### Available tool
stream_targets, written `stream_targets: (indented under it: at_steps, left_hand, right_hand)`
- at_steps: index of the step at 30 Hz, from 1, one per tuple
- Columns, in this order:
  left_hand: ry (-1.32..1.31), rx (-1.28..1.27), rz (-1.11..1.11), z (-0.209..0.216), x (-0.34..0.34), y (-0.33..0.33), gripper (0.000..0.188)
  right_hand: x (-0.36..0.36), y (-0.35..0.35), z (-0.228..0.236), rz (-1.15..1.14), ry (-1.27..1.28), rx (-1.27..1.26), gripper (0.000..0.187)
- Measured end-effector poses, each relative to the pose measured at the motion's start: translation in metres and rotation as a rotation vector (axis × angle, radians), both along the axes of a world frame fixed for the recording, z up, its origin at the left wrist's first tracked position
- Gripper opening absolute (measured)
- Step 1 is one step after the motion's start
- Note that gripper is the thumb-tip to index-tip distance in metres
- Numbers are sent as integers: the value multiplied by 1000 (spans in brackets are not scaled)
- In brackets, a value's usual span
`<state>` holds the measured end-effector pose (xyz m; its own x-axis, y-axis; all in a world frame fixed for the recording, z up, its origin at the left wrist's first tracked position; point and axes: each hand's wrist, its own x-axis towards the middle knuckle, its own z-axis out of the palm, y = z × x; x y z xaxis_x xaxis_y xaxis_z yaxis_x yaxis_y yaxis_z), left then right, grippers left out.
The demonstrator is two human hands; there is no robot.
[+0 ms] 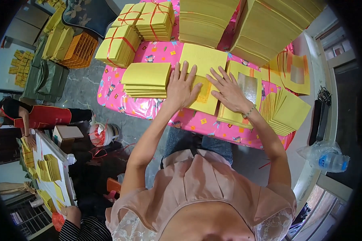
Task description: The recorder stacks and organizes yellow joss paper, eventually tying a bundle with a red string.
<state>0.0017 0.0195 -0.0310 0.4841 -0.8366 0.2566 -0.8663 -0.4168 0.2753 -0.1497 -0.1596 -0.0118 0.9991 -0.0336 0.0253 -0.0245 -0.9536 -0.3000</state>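
Observation:
A yellow paper sheet [205,56] with an orange patch lies on the table in front of me. My left hand [182,89] rests flat on its left edge, fingers stretched out, beside a pile of folded yellow paper [145,78]. My right hand [231,92] is spread, its fingertips over the sheet's right side. Under and beside its palm lies a yellow paper stack [229,116] bearing a silver rectangle [248,85] with an orange edge. Neither hand grips anything. What lies under the palms is hidden.
A pink patterned cloth [128,102] covers the table. Bundles tied with red ribbon [155,20], tall yellow stacks [207,24] and fanned sheets [287,112] surround my hands. A bagged bottle [330,160] sits right. Two people work at a white table [54,152] on the left.

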Motion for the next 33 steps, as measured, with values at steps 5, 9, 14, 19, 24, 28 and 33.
stream_targets:
  at_steps: [5, 9, 14, 19, 24, 28, 33]
  left_hand:
    - [18, -9, -9, -1, 2, -1, 68]
    - [4, -14, -2, 2, 5, -1, 66]
    - [82, -114, 9, 10, 10, -4, 58]
    - [67, -279, 47, 27, -1, -5, 58]
    - [209, -520, 124, 43, -16, -10, 76]
    - [696, -653, 257, 48, -18, -22, 96]
    - [767, -812, 330, 34, -17, -38, 101]
  right_hand:
    - [2, 0, -2, -6, -12, -25, 55]
    - [7, 0, 6, -8, -142, -53, 48]
    - [21, -9, 5, -40, -312, -3, 38]
    - [28, -16, -2, 2, -515, -101, 25]
    - [29, -21, 6, 25, -670, -146, 21]
    - [23, -14, 12, 33, -684, -193, 21]
    - [17, -7, 13, 22, -678, -147, 20]
